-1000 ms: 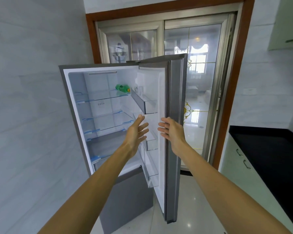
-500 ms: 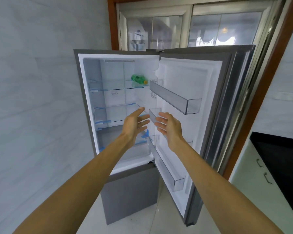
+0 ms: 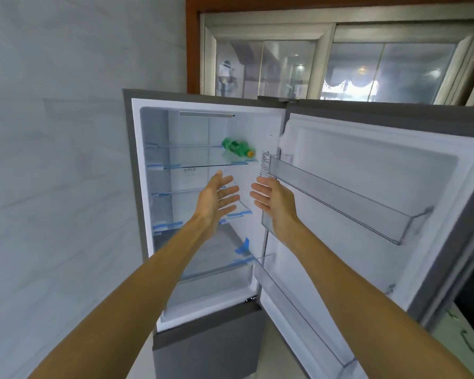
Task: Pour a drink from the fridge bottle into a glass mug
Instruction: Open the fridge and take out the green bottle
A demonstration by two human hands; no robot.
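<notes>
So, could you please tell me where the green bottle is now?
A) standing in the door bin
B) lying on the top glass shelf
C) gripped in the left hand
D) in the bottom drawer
B: the green bottle lies on its side on the top glass shelf; the left hand is open and empty.

The door (image 3: 367, 203) stands wide open, leaving open room above the top shelf (image 3: 203, 166) around the lying bottle (image 3: 237, 148).
</notes>
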